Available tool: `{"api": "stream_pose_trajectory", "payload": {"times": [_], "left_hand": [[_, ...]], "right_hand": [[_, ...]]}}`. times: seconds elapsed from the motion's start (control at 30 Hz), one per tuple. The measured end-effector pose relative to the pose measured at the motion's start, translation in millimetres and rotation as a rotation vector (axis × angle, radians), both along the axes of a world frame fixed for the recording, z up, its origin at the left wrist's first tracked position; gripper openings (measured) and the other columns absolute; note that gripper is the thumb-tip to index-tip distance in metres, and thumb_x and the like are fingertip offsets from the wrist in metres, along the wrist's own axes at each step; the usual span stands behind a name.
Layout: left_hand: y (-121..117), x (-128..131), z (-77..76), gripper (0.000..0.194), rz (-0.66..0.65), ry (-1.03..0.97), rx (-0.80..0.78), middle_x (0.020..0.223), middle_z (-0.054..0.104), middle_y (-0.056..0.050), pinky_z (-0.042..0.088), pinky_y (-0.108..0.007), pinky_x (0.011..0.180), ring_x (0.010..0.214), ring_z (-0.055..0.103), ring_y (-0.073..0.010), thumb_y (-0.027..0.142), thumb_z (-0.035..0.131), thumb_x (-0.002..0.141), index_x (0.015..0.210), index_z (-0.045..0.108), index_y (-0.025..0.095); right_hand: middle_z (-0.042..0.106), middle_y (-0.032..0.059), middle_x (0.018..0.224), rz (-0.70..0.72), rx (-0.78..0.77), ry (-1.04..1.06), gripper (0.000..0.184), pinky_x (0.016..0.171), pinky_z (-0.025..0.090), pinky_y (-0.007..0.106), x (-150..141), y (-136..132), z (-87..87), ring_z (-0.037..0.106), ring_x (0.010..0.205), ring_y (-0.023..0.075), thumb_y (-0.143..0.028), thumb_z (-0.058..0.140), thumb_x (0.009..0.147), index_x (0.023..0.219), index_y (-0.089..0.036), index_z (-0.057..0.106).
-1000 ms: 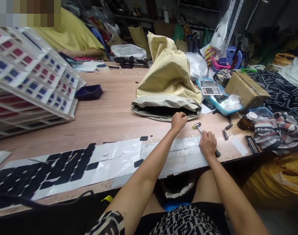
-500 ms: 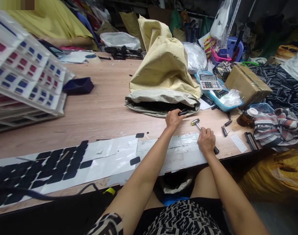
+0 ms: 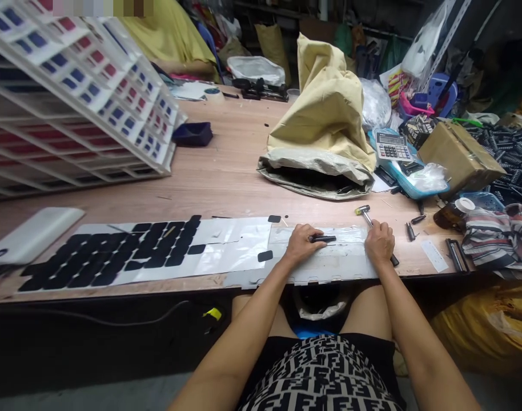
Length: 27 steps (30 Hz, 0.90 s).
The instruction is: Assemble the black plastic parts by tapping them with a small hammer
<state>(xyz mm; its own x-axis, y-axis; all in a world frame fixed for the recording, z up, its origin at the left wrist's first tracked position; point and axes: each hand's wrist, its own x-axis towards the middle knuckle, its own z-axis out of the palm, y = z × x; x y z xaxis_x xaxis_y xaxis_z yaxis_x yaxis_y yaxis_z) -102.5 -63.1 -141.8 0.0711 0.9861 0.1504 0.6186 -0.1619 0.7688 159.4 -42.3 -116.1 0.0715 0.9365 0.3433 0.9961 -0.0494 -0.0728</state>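
Observation:
My left hand (image 3: pixel 302 245) is closed around a short, slim black part (image 3: pixel 326 238), which lies low over the white padded strip (image 3: pixel 314 262) on the table. Its exact kind is not clear. In my right hand (image 3: pixel 380 244) is a small hammer (image 3: pixel 366 217) with a yellow and metal head; its dark handle end sticks out below my fist. Behind my hands lies a tan sack (image 3: pixel 325 123), its dark mouth facing me. A few dark parts show inside the mouth. More small black pieces (image 3: pixel 410 231) lie to the right of the hammer.
At left stands a white plastic rack (image 3: pixel 128 114) near a dark blue tray (image 3: pixel 192 134). Black patches (image 3: pixel 158 242) cover a white sheet. To the right are a calculator (image 3: pixel 392 145) on a blue basket (image 3: pixel 432 191), a cardboard box (image 3: pixel 460 154) and a brown jar (image 3: pixel 452 216).
My left hand has come back from the sack's mouth to the white strip, bringing the black part. My right hand keeps hold of the hammer. The view has turned left.

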Motion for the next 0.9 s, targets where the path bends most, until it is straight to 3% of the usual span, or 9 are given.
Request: {"api": "stream_pose_trajectory", "payload": {"times": [0.17, 0.3, 0.4, 0.5, 0.63, 0.9], "left_hand": [[-1, -1, 4.9, 0.017, -0.018, -0.028, 0.009, 0.09, 0.071, -0.003, 0.047, -0.038, 0.087, 0.097, 0.056, -0.0237, 0.026, 0.082, 0.072, 0.088, 0.075, 0.022], [-2, -1, 9.2, 0.016, -0.018, -0.03, -0.013, 0.089, 0.068, -0.003, 0.047, -0.037, 0.087, 0.097, 0.056, -0.0236, 0.022, 0.08, 0.071, 0.086, 0.075, 0.022], [-1, -1, 9.5, 0.017, -0.006, -0.049, -0.028, 0.088, 0.066, -0.003, 0.047, -0.037, 0.087, 0.097, 0.055, -0.0236, 0.023, 0.081, 0.071, 0.088, 0.076, 0.022], [0, -2, 7.5, 0.016, -0.021, -0.064, -0.027, 0.087, 0.064, -0.003, 0.046, -0.037, 0.089, 0.098, 0.053, -0.0237, 0.022, 0.079, 0.073, 0.088, 0.077, 0.023], [1, -5, 4.8, 0.01, -0.056, -0.054, -0.022, 0.086, 0.061, -0.003, 0.045, -0.037, 0.088, 0.097, 0.051, -0.0233, 0.019, 0.076, 0.074, 0.084, 0.076, 0.023], [3, -4, 0.8, 0.02, -0.034, -0.074, -0.024, 0.087, 0.063, -0.003, 0.046, -0.037, 0.086, 0.097, 0.052, -0.0236, 0.018, 0.077, 0.074, 0.093, 0.079, 0.025]], "right_hand": [[0.064, 0.0097, 0.102, 0.117, -0.029, 0.222, 0.034, 0.081, 0.041, 0.032, -2, -10, 13.7, 0.054, 0.093, 0.0227, -0.019, 0.046, 0.096, 0.122, -0.02, 0.068], [0.07, 0.0084, 0.105, 0.301, -0.077, 0.597, 0.031, 0.081, 0.049, 0.03, -22, -42, 26.9, 0.062, 0.09, 0.0194, -0.024, 0.048, 0.095, 0.116, -0.019, 0.07], [0.072, 0.0084, 0.109, 0.41, -0.132, 0.755, 0.03, 0.083, 0.052, 0.031, -40, -68, 35.5, 0.065, 0.094, 0.0196, -0.028, 0.049, 0.096, 0.114, -0.019, 0.07], [0.072, 0.0076, 0.109, 0.483, -0.145, 0.789, 0.028, 0.086, 0.052, 0.032, -52, -86, 39.2, 0.067, 0.098, 0.0199, -0.027, 0.049, 0.097, 0.114, -0.021, 0.07], [0.072, 0.0075, 0.105, 0.548, -0.128, 0.74, 0.029, 0.09, 0.053, 0.033, -57, -93, 31.4, 0.067, 0.099, 0.0202, -0.026, 0.048, 0.098, 0.117, -0.021, 0.07], [0.071, 0.008, 0.104, 0.51, -0.094, 0.652, 0.03, 0.089, 0.053, 0.034, -52, -90, 21.6, 0.068, 0.099, 0.0208, -0.025, 0.047, 0.099, 0.119, -0.021, 0.069]]}}
